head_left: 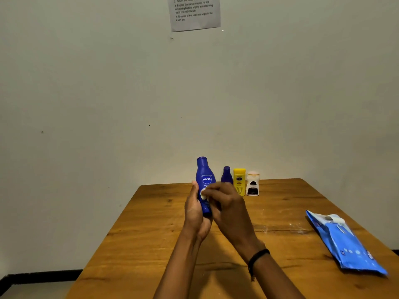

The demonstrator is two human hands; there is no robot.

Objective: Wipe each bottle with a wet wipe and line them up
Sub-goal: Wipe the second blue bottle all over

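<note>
Pale wall (108, 83); wooden table (151, 244); taped notice (194, 14)

The lower body of the small blue bottle (226, 174) is hidden by the right hand (226, 203). The wall notice (194, 12) is cut off at the top edge; the yellow bottle's (239, 181) label print cannot be read.

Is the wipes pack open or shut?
Open: the wipes pack lies flat on the table with its white flap peeled back.
</note>
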